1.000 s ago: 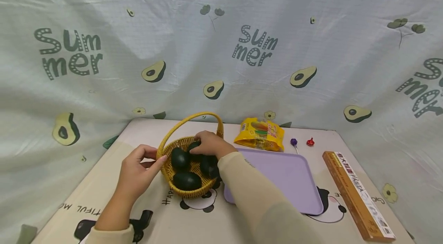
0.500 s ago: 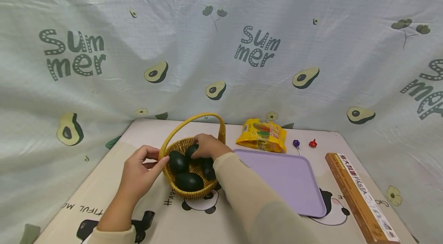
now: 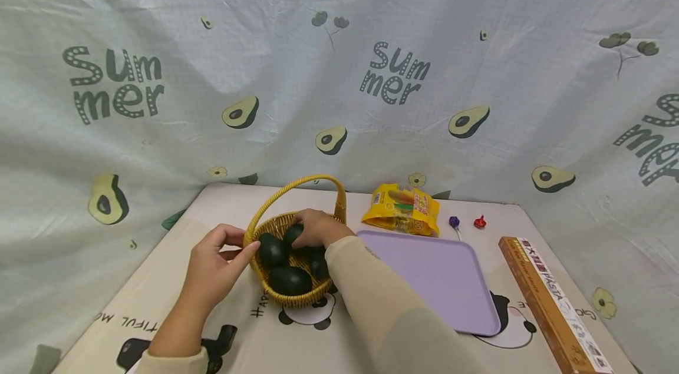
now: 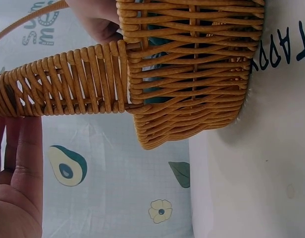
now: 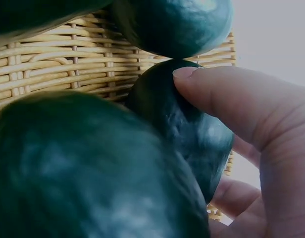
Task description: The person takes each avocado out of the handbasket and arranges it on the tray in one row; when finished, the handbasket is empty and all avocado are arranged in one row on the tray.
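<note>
A yellow wicker basket point(image 3: 297, 300) with a tall hooped handle point(image 3: 297, 182) holds several dark green avocados. My left hand point(image 3: 214, 265) pinches the left base of the handle between thumb and fingers; in the left wrist view its fingers point(image 4: 27, 153) lie against the woven handle. Reaching inside from the right, my right hand point(image 3: 317, 228) grips an avocado point(image 5: 167, 109) at the back of the basket. Its thumb point(image 5: 212, 89) presses on the near side, while the other fingers go round behind. Another avocado point(image 3: 290, 281) lies at the front, one point(image 3: 273, 250) at the left.
Right of the basket lies a lilac tray point(image 3: 424, 274), partly under my right forearm. Behind it stand a yellow snack bag point(image 3: 403, 209), a purple lollipop point(image 3: 454, 222) and a red wrapped candy point(image 3: 480, 222). A long pasta box point(image 3: 554, 303) lies at the far right.
My right hand and forearm have shifted slightly left over the basket, and more of the gripped avocado shows. The left hand stays on the handle. The head view has moved slightly.
</note>
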`<state>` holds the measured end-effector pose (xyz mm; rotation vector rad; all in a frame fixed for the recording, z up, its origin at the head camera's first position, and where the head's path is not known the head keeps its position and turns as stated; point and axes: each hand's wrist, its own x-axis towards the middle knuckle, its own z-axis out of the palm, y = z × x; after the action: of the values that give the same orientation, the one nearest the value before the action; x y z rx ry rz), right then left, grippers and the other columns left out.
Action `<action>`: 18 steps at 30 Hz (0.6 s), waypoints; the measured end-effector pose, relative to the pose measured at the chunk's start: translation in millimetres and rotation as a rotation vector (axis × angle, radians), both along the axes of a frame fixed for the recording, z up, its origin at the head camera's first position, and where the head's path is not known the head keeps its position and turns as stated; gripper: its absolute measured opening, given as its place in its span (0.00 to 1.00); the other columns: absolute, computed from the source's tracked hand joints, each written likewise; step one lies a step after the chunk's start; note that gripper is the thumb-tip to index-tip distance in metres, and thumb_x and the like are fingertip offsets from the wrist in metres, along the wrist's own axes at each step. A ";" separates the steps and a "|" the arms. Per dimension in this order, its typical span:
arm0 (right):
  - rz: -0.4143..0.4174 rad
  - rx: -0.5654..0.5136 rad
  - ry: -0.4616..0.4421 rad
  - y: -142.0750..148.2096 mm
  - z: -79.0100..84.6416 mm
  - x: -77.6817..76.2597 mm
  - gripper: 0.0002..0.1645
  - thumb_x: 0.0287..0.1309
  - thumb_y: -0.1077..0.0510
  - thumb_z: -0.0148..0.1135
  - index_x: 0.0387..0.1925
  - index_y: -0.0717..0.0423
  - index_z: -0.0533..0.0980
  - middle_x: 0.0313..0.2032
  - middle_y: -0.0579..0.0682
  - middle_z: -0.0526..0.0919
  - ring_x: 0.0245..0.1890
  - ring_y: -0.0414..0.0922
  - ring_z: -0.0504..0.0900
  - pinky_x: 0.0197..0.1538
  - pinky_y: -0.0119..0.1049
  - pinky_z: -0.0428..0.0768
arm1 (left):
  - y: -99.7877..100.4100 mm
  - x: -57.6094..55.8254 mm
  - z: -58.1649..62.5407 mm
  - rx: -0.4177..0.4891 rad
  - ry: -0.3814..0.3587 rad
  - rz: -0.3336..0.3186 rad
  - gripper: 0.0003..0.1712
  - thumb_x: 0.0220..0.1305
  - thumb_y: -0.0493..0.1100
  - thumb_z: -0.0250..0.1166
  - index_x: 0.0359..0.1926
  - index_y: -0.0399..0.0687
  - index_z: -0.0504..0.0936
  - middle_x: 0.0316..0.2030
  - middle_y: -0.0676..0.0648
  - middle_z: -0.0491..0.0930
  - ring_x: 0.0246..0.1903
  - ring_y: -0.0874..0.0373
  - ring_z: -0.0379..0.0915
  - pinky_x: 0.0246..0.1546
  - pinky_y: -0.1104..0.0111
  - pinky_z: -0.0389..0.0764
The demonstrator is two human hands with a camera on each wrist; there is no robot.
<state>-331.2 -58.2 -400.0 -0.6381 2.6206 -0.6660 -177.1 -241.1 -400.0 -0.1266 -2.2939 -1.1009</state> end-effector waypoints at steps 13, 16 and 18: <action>0.057 -0.034 0.038 8.0 3.5 -5.9 0.29 0.55 0.49 0.77 0.57 0.42 0.76 0.52 0.45 0.80 0.47 0.43 0.79 0.50 0.40 0.84 | 0.3 0.2 1.3 -0.015 0.017 -0.002 0.14 0.62 0.40 0.75 0.44 0.43 0.79 0.38 0.49 0.83 0.39 0.69 0.77 0.39 0.84 0.82; 0.058 -0.063 0.046 11.5 5.7 -7.4 0.29 0.54 0.50 0.79 0.54 0.42 0.74 0.49 0.45 0.80 0.44 0.43 0.79 0.47 0.39 0.83 | 0.3 0.0 1.6 -0.018 0.020 -0.001 0.14 0.62 0.40 0.75 0.44 0.43 0.79 0.38 0.49 0.83 0.38 0.70 0.77 0.39 0.85 0.81; 0.054 -0.082 0.050 14.0 6.2 -8.3 0.29 0.52 0.50 0.79 0.53 0.41 0.73 0.47 0.45 0.80 0.43 0.43 0.79 0.46 0.39 0.83 | 0.5 0.0 1.5 -0.019 0.020 0.000 0.14 0.62 0.40 0.75 0.44 0.43 0.79 0.38 0.49 0.83 0.38 0.70 0.77 0.39 0.85 0.81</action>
<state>-339.5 -44.3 -393.8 -0.7565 2.6231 -0.7539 -177.2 -240.6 -398.5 -0.1448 -2.2869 -1.0735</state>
